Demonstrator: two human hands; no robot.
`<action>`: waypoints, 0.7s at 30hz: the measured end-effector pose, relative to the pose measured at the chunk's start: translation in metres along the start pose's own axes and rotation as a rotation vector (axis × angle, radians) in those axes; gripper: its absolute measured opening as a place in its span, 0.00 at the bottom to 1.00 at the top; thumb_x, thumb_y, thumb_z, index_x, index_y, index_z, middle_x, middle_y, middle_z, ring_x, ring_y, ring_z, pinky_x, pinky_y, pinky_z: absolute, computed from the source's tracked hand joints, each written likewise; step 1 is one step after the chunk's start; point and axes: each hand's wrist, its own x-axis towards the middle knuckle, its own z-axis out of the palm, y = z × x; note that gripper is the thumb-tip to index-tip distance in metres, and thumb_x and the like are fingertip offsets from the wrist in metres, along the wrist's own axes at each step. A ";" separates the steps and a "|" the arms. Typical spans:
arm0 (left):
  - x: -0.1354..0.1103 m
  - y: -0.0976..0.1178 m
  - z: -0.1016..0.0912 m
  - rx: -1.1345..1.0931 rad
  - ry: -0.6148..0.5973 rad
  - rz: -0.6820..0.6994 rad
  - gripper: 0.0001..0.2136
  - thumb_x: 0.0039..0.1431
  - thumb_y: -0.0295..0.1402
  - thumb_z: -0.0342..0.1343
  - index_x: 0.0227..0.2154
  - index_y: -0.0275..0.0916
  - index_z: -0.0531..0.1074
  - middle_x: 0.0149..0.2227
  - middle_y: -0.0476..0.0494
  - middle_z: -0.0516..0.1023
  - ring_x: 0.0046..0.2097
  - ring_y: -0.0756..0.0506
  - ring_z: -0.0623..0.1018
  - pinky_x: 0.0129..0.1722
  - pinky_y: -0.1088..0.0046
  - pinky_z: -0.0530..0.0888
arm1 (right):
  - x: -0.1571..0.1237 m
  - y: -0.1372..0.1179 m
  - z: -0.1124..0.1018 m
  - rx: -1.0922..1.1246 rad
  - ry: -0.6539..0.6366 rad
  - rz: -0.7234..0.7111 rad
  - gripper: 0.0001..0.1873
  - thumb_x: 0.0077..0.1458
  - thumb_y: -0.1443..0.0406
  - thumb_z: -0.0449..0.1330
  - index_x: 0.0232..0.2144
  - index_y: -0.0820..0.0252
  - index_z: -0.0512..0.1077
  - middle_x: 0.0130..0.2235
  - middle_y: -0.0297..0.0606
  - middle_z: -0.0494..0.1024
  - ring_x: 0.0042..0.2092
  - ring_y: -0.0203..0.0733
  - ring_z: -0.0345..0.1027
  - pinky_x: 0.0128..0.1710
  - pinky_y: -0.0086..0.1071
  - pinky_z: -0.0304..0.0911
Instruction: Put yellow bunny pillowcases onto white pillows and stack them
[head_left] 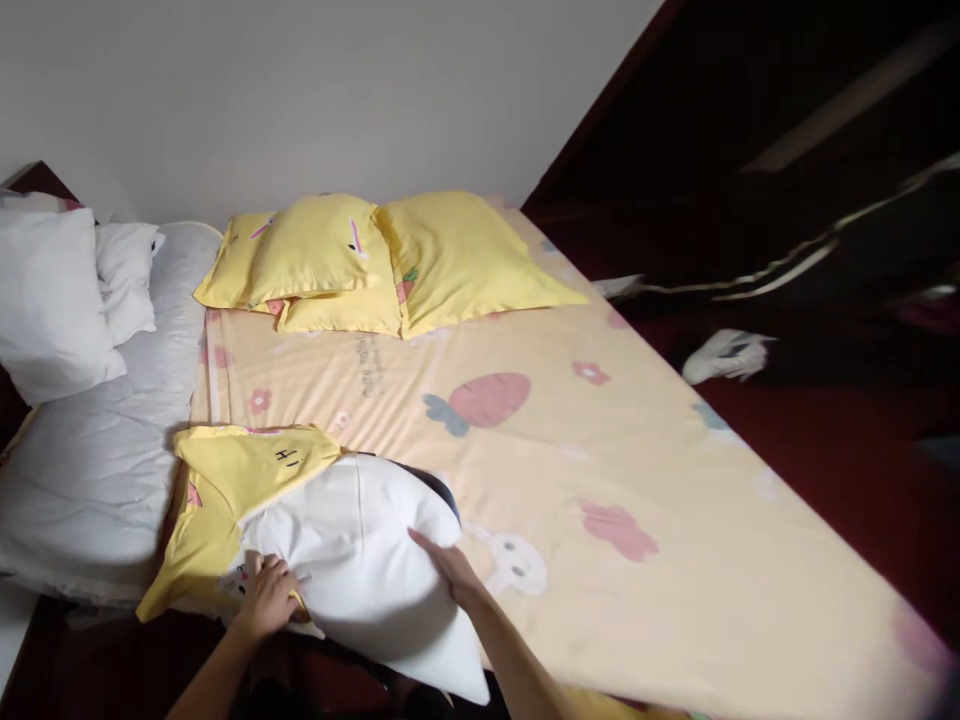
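Partly inside a yellow pillowcase (274,478) printed with "Hi" is a white pillow (360,540), lying at the near left of the bed. Most of the pillow bulges out of the case on the right. My left hand (270,600) is closed on the near edge of the case's opening, its fingers curled over the fabric. At the pillow's right end, my right hand (450,572) grips its side; one digit shows on the white surface and the other fingers are mostly hidden.
Several yellow cased pillows (465,255) lie along the far side of the bed, by the wall. White pillows (52,300) rest on a grey-white bundle (97,450) at the left. The patterned sheet (675,600) covers the mattress. A white object (727,355) lies beyond the bed's right edge.
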 end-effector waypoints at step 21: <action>-0.041 0.060 -0.108 -0.481 0.827 0.115 0.12 0.60 0.38 0.55 0.45 0.43 0.72 0.39 0.41 0.80 0.41 0.42 0.80 0.41 0.63 0.79 | -0.181 -0.244 -0.007 -0.576 -0.298 -1.058 0.05 0.51 0.64 0.59 0.32 0.57 0.72 0.28 0.35 0.78 0.28 0.41 0.72 0.28 0.27 0.56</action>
